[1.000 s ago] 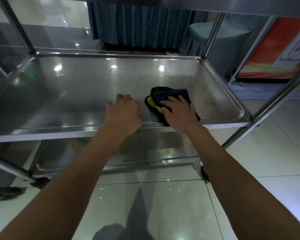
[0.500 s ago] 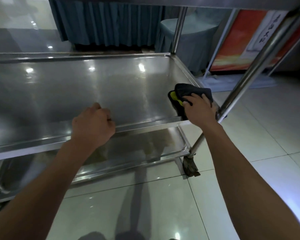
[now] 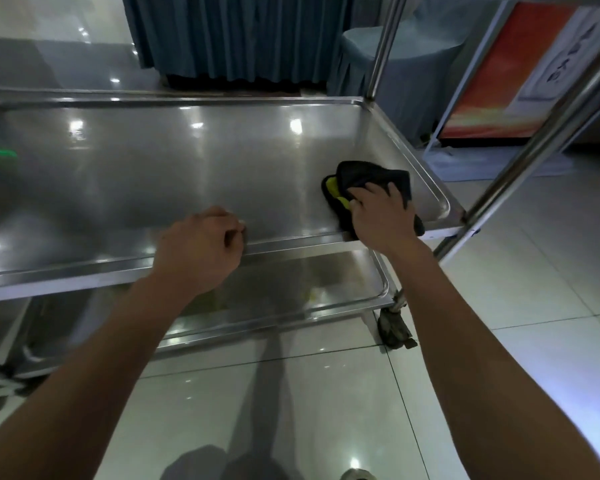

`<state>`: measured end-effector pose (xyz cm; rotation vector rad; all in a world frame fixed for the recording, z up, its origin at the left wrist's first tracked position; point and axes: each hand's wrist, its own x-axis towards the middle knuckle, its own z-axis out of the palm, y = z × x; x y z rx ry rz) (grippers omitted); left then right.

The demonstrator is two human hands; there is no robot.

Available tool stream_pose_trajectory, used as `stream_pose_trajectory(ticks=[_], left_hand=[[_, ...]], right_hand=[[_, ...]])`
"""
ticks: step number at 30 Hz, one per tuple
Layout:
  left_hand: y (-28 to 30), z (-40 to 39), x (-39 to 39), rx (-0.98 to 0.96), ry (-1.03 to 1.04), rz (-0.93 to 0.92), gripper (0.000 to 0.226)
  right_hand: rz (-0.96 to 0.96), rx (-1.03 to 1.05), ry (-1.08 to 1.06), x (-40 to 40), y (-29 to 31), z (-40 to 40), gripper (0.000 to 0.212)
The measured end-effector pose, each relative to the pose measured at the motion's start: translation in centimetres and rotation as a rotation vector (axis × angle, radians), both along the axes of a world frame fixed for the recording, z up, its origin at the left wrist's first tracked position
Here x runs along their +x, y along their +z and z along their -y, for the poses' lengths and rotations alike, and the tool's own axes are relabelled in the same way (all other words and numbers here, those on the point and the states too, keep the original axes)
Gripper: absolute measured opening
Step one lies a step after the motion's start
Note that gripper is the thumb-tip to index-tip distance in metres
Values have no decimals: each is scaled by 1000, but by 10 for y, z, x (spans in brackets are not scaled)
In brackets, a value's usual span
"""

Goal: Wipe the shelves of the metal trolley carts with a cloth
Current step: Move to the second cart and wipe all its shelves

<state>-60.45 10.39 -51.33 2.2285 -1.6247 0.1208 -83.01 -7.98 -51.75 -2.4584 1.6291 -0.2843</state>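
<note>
Middle shelf (image 3: 187, 161) of the trolley: the right hand (image 3: 381, 216) presses the dark cloth (image 3: 371, 173) flat with spread fingers at the shelf's 4 o'clock corner to wipe it, while the left hand (image 3: 198, 251), curled over the 6 o'clock rim, apparently steadies the cart.

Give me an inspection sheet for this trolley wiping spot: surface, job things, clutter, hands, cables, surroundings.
Surface: middle shelf of the metal trolley, shiny, bare apart from the cloth.
Job's things: dark cloth with a yellow patch, near the shelf's right end; lower shelf shows yellowish marks.
Clutter: nothing seen.
Hands: right hand presses on the cloth; left hand curled over the shelf's front rim.
Cables: nothing seen.
Surroundings: glossy tiled floor, caster wheel, teal curtain, orange sign.
</note>
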Motion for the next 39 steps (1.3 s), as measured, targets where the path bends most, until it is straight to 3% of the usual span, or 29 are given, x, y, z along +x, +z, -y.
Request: stream_pose_trajectory(ticks=[7,11,16,27,32,39], left_hand=[[-2,-10,8,-15,34,-3,31],[-5,-14,18,-11,56,-16,33],[-2,-10,18,1,86,15,26],[2,8,14,6,133,179,30],[1,9,11,-32,140,141,27],[-2,10,11,-4,132,91,30]], right_hand=[[17,7,263,103,-6,-91,46],[23,30,312,123,-7,-112,46],[30,41,335,99,-2,-89,45],[-121,-2,18,-22,-7,55,45],[-5,55,-99,-5,-6,59,46],[-54,88,167,93,-7,31,50]])
